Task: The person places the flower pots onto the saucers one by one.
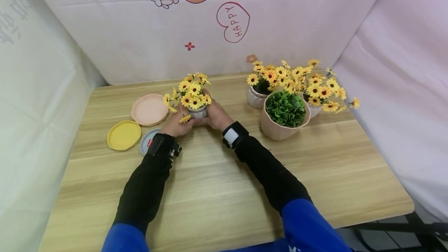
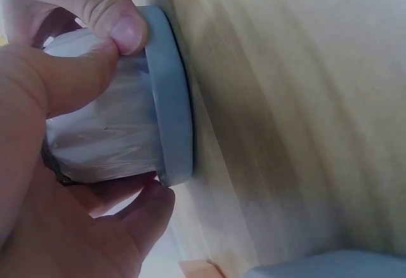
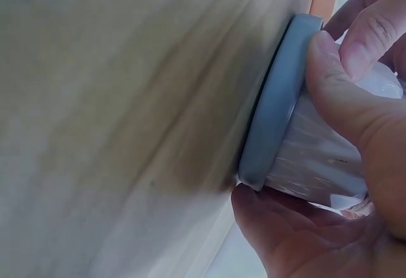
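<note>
A small pale pot [image 1: 198,113] full of yellow daisy-like flowers [image 1: 194,94] stands upright between both hands at the back left of the table. Its lower end sits in a blue-grey saucer [image 2: 172,100], which rests on the wood. My left hand [image 1: 177,124] grips the pot from the left, thumb on its side and a fingertip at the saucer's rim. From the right, my right hand [image 1: 218,116] holds it the same way, its thumb close to the left one. Clear, shiny wrap [image 3: 317,154] covers the pot's side.
Left of the hands lie a pink saucer [image 1: 149,109], a yellow saucer [image 1: 124,135] and a grey-blue saucer [image 1: 144,145], partly under the left wrist. To the right stand a pink pot [image 1: 278,129] with green leaves and two pale flower pots [image 1: 256,99] behind it.
</note>
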`<state>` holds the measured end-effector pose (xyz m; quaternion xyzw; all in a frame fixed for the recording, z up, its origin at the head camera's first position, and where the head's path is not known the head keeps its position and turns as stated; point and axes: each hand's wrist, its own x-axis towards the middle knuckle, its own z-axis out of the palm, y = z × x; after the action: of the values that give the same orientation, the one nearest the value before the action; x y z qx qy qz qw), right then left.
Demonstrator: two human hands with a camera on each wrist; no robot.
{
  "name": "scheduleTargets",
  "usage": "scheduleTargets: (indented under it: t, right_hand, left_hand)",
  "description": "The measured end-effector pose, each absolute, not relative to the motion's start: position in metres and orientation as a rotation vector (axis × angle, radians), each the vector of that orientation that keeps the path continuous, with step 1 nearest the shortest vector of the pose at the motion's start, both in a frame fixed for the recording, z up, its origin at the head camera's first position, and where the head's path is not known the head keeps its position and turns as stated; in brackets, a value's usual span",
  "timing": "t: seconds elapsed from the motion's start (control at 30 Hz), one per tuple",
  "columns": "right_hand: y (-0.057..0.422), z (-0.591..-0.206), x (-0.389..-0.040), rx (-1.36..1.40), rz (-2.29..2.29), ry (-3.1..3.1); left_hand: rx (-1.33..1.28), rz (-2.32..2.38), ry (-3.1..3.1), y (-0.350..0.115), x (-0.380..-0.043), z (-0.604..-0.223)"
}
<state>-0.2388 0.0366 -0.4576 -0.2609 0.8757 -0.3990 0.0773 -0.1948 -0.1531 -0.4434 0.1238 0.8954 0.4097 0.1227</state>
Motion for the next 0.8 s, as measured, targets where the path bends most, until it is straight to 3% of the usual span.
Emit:
scheduleTargets:
  t: [0.2, 0.67, 0.8]
  right_hand:
    - [0.033, -0.455, -0.246, -0.732, -1.192, 2.634]
    - [0.028, -0.453, -0.274, -0.64, -1.164, 2.654]
    - [0.026, -0.454, -0.279, -0.621, -1.163, 2.661]
  left_hand:
    - [0.411, 1.184, 2.599, -0.155, -0.208, -0.444]
    - [0.195, 1.16, 2.585, -0.154, -0.234, -0.444]
    - [0.244, 1.151, 2.584, -0.154, -0.242, -0.444]
